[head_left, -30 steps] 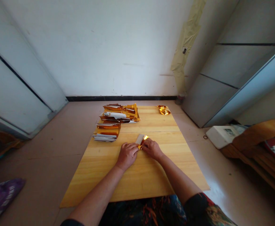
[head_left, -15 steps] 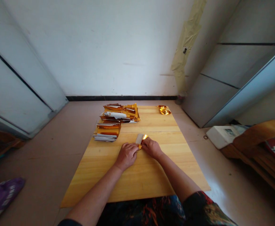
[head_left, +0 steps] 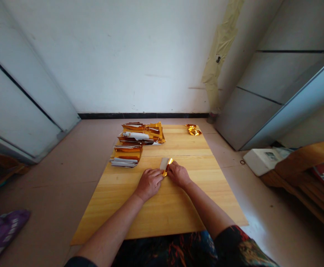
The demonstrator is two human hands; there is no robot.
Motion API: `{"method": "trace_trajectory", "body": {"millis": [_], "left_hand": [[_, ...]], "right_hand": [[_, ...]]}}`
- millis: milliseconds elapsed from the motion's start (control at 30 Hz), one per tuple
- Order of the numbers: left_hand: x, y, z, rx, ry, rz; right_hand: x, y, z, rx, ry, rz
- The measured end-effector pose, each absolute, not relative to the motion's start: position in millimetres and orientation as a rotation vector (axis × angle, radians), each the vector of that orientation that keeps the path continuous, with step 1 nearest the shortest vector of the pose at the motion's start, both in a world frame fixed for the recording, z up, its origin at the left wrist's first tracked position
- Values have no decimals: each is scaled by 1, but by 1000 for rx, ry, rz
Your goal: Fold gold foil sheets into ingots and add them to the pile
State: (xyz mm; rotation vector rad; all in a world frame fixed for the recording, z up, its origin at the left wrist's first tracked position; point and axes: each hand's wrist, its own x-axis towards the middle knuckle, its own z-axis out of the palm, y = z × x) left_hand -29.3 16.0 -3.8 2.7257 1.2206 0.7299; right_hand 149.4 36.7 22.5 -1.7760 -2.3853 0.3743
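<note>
A small sheet of gold foil paper [head_left: 164,163] with a pale back lies on the wooden board, its right side curled over to show the shiny gold face. My left hand [head_left: 150,182] has its fingers bent and pressed together on the sheet's near left corner. On the right edge, my right hand [head_left: 179,174] grips the folded gold part, with the fingertips partly hidden. Stacks of gold foil paper [head_left: 127,154] stand beyond my left hand, and more gold and white sheets [head_left: 143,134] sit behind them. Two folded gold foil pieces [head_left: 193,129] rest at the far right corner.
The wooden board [head_left: 162,218] spans the space before my lap. A white wall [head_left: 139,66] is behind it, and a grey cabinet [head_left: 256,96] stands at right. A white box [head_left: 261,161] sits beside wooden furniture [head_left: 303,174]. A purple bag [head_left: 4,231] lies at left.
Both hands stay almost in place on the gold foil paper. The curled gold edge has shifted very slightly; the stacks and folded pieces have not moved.
</note>
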Motion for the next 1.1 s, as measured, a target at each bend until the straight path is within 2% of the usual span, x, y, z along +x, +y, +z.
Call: {"method": "trace_trajectory", "body": {"millis": [1100], "left_hand": [[-24,10,-3,2695,1257,713]], "right_hand": [[146,38,21,-1868,-2348,347]]}}
